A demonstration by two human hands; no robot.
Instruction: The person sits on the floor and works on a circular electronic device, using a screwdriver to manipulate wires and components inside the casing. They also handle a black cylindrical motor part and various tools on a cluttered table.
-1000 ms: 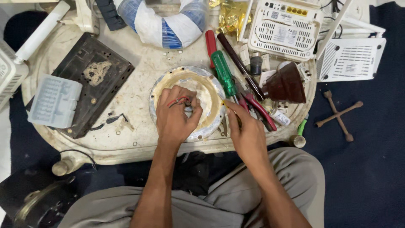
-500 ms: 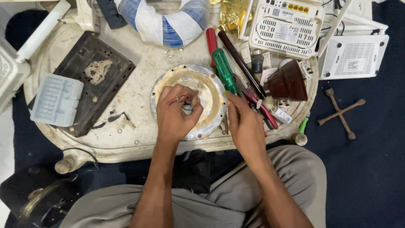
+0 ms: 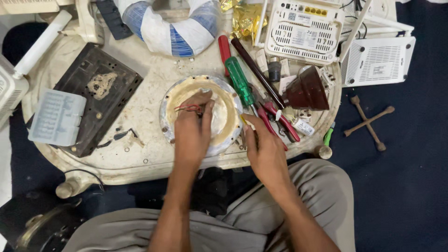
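The round cream-coloured fixture (image 3: 219, 93) lies near the middle of the grimy white table (image 3: 140, 116), just in front of the seated person's knees. The left hand (image 3: 192, 128) rests on top of it with fingers curled, pinching a small bunch of red wires (image 3: 186, 108) at the fixture's centre. The right hand (image 3: 264, 150) sits at the fixture's right edge, fingers loosely bent and reaching into the cluster of tools there; whether it actually grips one cannot be told (the fingertips are partly hidden among the handles). Right of the fixture lie a green-handled screwdriver (image 3: 239, 80), a pair of red-handled pliers (image 3: 277, 119) and a dark brown cone-shaped cap (image 3: 307, 91). Beyond the fixture sits a white and blue ring (image 3: 172, 30), and farther right two white vented device shells (image 3: 303, 30). Left of the fixture a black perforated plate (image 3: 105, 100) lies flat, with a pale ribbed plastic box (image 3: 56, 116) overlapping its left corner. Well right of the fixture, off the table, a cross-shaped wrench (image 3: 368, 122) lies on the dark blue floor (image 3: 410, 177).
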